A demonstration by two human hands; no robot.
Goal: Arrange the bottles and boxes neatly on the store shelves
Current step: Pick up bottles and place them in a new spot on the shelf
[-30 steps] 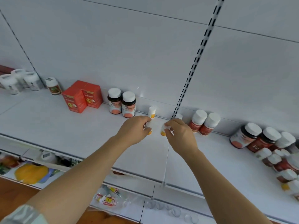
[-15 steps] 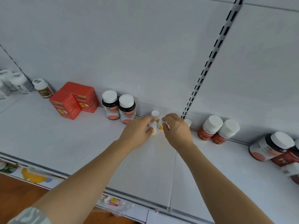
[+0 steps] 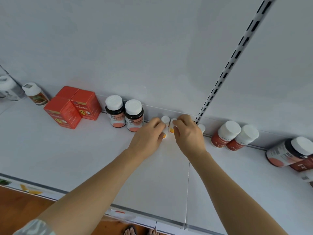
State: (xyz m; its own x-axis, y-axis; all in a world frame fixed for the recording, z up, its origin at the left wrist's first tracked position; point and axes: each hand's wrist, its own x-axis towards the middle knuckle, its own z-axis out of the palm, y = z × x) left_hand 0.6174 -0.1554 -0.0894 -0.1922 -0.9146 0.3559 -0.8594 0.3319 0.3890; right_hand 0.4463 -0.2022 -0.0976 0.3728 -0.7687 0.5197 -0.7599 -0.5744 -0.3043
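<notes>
The left hand's fingers pinch a small white bottle with an orange base; the right hand's fingers pinch its twin just beside it. Both bottles stand at the back of the white shelf, against the wall. To the left stand two dark bottles and red boxes; to the right, two red-labelled bottles.

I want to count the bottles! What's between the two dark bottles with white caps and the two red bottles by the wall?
In the head view: small white bottles, gripped by the left hand and right hand.
</notes>
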